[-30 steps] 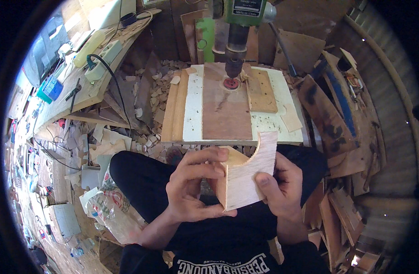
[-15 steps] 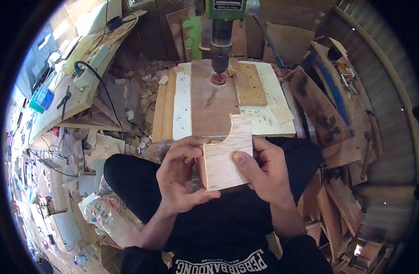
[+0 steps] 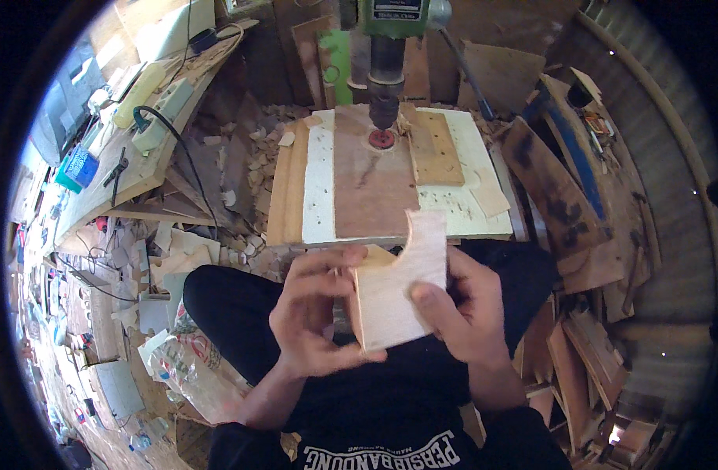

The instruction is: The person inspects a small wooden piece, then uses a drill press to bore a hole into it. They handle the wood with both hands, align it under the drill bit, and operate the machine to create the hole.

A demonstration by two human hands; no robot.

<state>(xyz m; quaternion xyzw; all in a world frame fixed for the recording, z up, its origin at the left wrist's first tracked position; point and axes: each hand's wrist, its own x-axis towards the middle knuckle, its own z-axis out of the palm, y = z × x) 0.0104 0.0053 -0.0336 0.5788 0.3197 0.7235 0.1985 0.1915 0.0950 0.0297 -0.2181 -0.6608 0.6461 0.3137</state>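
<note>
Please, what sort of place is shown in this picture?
Probably a woodworking shop: a drill press stands ahead, wood scraps lie to its left, and the wooden piece being held has a curved cutout.

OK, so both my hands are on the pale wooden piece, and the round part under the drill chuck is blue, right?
No, the round part under the drill chuck is red, not blue, as the head view shows. Your left hand and right hand are on the pale wooden piece.
</note>
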